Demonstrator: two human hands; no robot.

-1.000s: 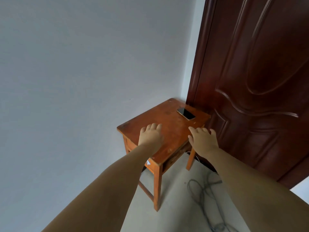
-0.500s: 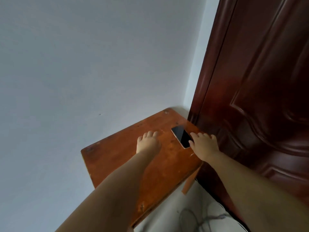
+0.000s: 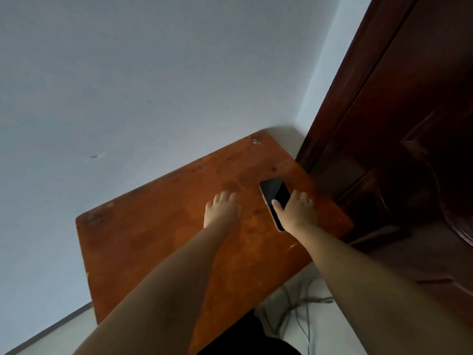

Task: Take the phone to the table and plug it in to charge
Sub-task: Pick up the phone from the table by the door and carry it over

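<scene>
A black phone [image 3: 274, 192] with a pale edge lies screen-up on a small worn wooden table [image 3: 158, 226], near its right side. My right hand [image 3: 297, 212] lies over the phone's near half, thumb on the screen and fingers curled at its right edge; the phone still rests flat on the wood. My left hand [image 3: 222, 208] hovers over the tabletop just left of the phone, fingers apart, holding nothing.
A dark brown panelled door [image 3: 399, 149] stands right beside the table. A pale wall [image 3: 153, 85] runs behind and to the left. Grey cables [image 3: 304, 316] lie tangled on the light floor below the table's near right corner.
I have come closer to the table. My right hand slid from the phone's near right corner onto the phone, thumb now on the screen. My left hand stayed beside it.
</scene>
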